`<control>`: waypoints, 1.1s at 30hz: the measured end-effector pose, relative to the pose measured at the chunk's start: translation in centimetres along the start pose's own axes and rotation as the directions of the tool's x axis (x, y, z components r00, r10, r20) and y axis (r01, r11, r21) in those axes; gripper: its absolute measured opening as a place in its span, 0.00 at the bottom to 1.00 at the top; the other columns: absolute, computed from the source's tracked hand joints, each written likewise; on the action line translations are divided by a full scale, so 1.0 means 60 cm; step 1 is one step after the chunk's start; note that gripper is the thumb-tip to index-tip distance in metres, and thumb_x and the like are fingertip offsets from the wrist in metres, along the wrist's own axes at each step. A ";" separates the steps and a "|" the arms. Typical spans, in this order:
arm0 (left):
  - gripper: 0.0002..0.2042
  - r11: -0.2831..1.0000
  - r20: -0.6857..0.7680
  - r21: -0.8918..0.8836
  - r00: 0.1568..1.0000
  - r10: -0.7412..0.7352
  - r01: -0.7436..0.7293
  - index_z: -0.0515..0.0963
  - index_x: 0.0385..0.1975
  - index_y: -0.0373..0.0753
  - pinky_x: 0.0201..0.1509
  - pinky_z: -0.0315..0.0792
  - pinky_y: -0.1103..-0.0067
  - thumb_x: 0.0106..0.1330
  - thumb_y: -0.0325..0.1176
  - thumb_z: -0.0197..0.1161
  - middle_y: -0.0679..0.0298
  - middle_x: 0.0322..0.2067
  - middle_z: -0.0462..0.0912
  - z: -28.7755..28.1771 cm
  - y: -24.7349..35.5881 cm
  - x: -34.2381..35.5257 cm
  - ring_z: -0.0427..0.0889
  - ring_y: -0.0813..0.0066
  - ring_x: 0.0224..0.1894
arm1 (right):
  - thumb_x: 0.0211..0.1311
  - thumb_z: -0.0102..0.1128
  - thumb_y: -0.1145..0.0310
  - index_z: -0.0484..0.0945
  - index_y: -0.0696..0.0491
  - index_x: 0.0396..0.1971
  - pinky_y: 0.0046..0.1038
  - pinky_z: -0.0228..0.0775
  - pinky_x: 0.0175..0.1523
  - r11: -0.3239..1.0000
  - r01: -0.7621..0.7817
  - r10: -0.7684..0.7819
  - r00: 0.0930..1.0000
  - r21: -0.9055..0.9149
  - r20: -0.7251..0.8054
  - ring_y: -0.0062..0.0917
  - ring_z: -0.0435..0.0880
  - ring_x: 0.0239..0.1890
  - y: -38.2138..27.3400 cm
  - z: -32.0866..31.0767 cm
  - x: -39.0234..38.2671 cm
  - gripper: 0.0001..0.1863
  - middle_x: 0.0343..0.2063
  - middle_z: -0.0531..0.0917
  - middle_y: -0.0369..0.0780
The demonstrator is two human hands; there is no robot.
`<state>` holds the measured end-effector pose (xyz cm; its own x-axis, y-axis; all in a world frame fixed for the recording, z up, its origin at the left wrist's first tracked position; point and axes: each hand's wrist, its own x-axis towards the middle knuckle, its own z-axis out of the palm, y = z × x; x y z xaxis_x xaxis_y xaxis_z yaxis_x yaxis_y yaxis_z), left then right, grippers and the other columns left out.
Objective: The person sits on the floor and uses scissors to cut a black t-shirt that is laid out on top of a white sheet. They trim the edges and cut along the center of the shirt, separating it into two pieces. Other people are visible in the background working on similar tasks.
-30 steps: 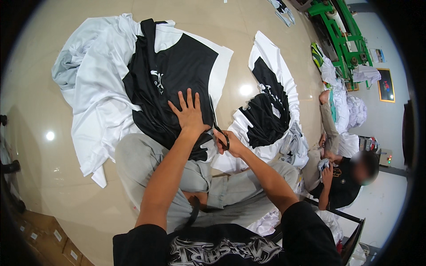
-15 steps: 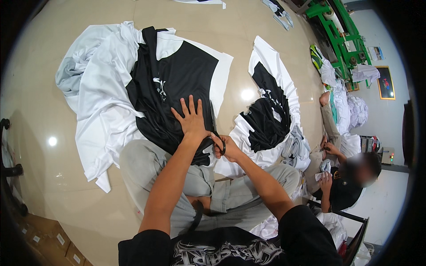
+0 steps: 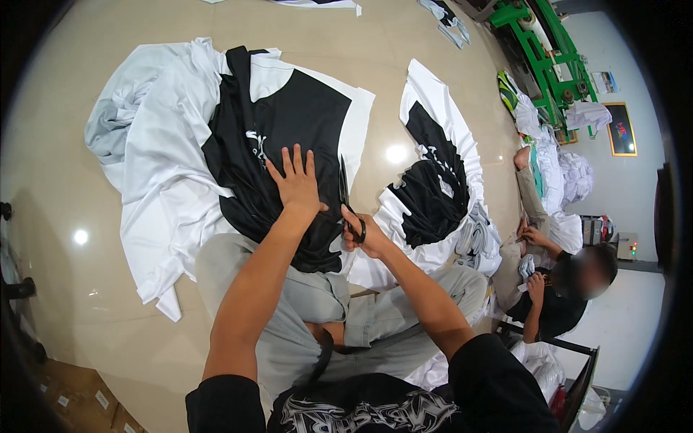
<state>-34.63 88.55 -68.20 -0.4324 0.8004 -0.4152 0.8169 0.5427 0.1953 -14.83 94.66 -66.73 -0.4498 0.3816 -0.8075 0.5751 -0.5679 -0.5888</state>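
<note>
Black cloth (image 3: pixel 310 108) with white edging lies spread on the shiny beige floor (image 3: pixel 386 43) in front of me, its near end reaching my folded legs in grey trousers (image 3: pixel 307 296). My left hand (image 3: pixel 298 186) rests on it palm down, fingers spread wide, holding nothing. Just to the right, my right hand (image 3: pixel 364 237) is closed round the black handles of the scissors (image 3: pixel 345 191); their blades point away from me, along the line where the black meets the white strip on the right side. I cannot tell how far apart the blades stand. A small white print shows on the black, beyond my left fingertips.

A big rumpled white cloth (image 3: pixel 166 141) lies against the left side of the black one. To the right of the scissors, well apart from their tips, sits a crumpled black-and-white piece (image 3: pixel 437 209), with folded grey cloth (image 3: pixel 478 238) beside it. Further right, another person (image 3: pixel 570 292) in a black shirt sits on the floor, and a green machine (image 3: pixel 545 68) stands beyond. Cardboard boxes (image 3: pixel 83 393) fill the lower left corner.
</note>
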 end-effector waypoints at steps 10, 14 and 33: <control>0.68 0.997 0.095 -0.070 0.995 -0.037 0.044 0.43 0.81 0.44 0.75 0.32 0.32 0.42 0.57 0.83 0.52 0.81 0.35 0.004 -0.001 0.003 0.32 0.41 0.82 | 0.66 0.63 0.35 0.71 0.50 0.26 0.26 0.66 0.20 1.000 0.010 -0.009 0.997 0.011 -0.075 0.22 0.72 0.13 0.006 0.029 0.007 0.31 0.14 0.72 0.34; 0.68 0.996 0.109 -0.068 0.993 -0.046 0.054 0.43 0.81 0.44 0.75 0.33 0.31 0.42 0.56 0.84 0.52 0.81 0.34 0.001 0.004 0.005 0.32 0.41 0.82 | 0.64 0.64 0.34 0.70 0.50 0.25 0.27 0.69 0.21 0.999 0.015 -0.013 0.998 0.039 -0.067 0.24 0.74 0.13 -0.018 0.016 0.020 0.32 0.14 0.72 0.33; 0.67 0.993 0.103 -0.107 0.994 -0.048 0.059 0.44 0.81 0.43 0.74 0.35 0.31 0.43 0.53 0.84 0.52 0.81 0.34 0.002 0.001 0.006 0.32 0.40 0.81 | 0.61 0.66 0.31 0.71 0.51 0.26 0.26 0.70 0.20 0.999 0.045 -0.044 0.991 0.003 -0.129 0.22 0.75 0.15 -0.038 0.037 0.040 0.34 0.16 0.73 0.34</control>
<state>-34.68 88.87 -68.45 -0.4300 0.7428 -0.5132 0.7444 0.6133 0.2640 -18.74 95.21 -67.26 -0.3828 0.4973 -0.7786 0.5520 -0.5527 -0.6244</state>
